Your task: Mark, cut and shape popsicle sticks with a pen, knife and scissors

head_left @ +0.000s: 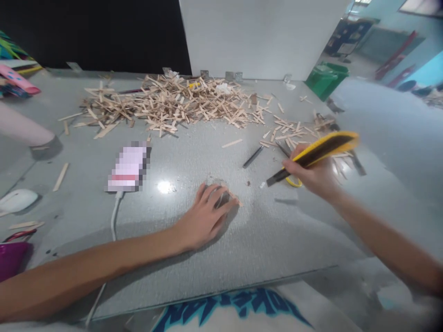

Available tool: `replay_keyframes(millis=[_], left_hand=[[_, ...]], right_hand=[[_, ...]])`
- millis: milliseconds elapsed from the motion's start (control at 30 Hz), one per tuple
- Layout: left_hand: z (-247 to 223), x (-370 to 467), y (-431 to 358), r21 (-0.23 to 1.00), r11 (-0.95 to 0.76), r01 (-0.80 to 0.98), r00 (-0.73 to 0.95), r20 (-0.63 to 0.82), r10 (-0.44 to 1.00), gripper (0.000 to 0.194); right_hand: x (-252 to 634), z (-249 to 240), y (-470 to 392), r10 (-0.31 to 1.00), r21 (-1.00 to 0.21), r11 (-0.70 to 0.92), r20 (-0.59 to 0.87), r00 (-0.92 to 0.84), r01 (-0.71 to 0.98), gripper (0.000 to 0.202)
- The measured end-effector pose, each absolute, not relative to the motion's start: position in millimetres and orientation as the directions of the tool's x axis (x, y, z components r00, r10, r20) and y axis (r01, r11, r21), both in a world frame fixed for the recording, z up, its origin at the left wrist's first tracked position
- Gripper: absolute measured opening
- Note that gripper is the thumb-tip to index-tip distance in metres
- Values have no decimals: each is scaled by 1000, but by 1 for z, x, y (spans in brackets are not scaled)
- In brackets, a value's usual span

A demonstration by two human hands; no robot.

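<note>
My left hand (207,212) rests on the grey table (194,157) with its fingers spread and bent. A thin wooden piece (236,198) lies by its fingertips. My right hand (313,173) is closed around a yellow and black utility knife (327,146), raised over the table at the right, its blade end pointing down to the left. Below the knife part of a yellow ring (294,181) shows. A dark pen-like tool (253,157) lies between the hands, toward the back. Motion blurs the right hand and the knife a little.
Many broken wooden sticks (180,103) are heaped along the back, below a black and white panel (249,39). A phone (128,167) with a white cable lies left of centre. A white mouse (18,200) and a purple item (13,259) are far left. A green bin (326,80) stands back right.
</note>
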State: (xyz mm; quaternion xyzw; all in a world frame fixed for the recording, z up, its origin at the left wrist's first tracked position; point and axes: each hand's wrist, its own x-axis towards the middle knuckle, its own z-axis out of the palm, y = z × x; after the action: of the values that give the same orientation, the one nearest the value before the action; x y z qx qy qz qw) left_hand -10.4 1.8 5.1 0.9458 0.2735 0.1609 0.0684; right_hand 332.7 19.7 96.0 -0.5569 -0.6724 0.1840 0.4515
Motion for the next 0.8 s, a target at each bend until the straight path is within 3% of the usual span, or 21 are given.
replay_keyframes(millis=[200,433,533,633,767,800], left_hand=[[5,-10,3,221,-858,463,812,283,511,50],[9,-7,3,194,-862,468,820,270,505,48],[8,-6,2,191,-864,465,813,295,502,49],[9,-7,0,254,-855,453,744,421,519,47],[26,-13,5,451,-793,410,490,624,609,16],[31,-14,8,470,-787,399,447,650,615,17]], right_hand=[[280,74,6,897,-730,440,324,-302,523,28],[273,65,11,859,-623,484,202,-472,615,22],[271,58,8,883,-641,446,203,-423,624,26],[266,51,2,934,-713,352,226,-276,606,24],[266,44,-3,948,-761,316,226,-224,567,21],[268,42,-3,947,-762,318,230,-222,565,19]])
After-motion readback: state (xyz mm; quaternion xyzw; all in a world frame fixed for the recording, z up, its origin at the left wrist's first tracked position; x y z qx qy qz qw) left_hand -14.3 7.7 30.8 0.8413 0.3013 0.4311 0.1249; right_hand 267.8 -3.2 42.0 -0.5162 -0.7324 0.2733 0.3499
